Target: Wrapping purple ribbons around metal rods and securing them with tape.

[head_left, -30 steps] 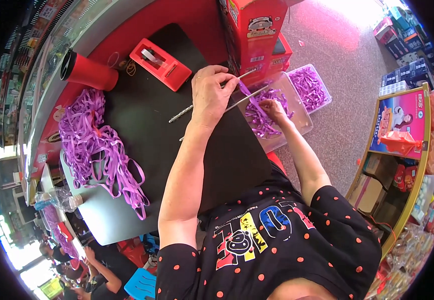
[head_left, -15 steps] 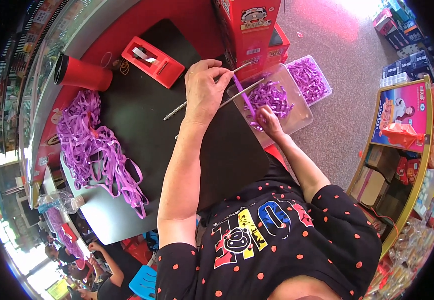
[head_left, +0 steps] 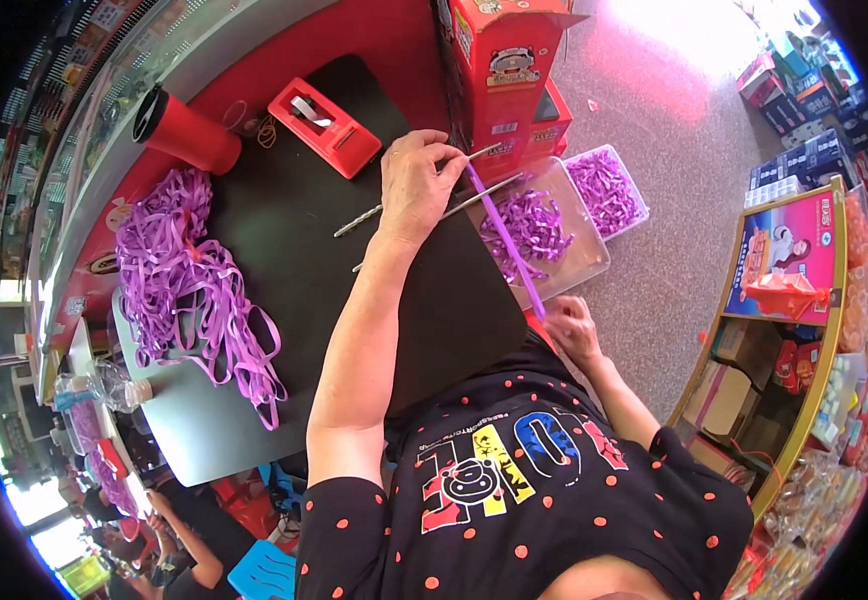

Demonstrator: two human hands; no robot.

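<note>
My left hand [head_left: 416, 188] is closed over the black table, its thumb and forefinger pinching a thin metal rod [head_left: 359, 222] with a twisted end. A second slim rod [head_left: 484, 194] lies alongside it, slanting the same way. From the fingertips of that hand a purple ribbon [head_left: 504, 235] runs taut, crossing the second rod, down to my right hand [head_left: 574, 328]. The fingers of my right hand are closed at the ribbon's lower end, slightly blurred. Beneath the ribbon, a clear plastic box [head_left: 594, 235] holds curled purple ribbon pieces [head_left: 532, 225].
A heap of purple ribbon [head_left: 189, 280] lies on the table's left side. Behind it stand a red tumbler [head_left: 189, 130] and a red tape dispenser [head_left: 326, 128]. Red cartons [head_left: 504, 85] rise at the back. Another box [head_left: 609, 190] of ribbon pieces sits beyond the first. Shelves [head_left: 784, 330] stand right.
My right hand has moved down toward my body, and a longer stretch of ribbon now spans between my hands. My left hand keeps its pinch. The whole view has shifted slightly.
</note>
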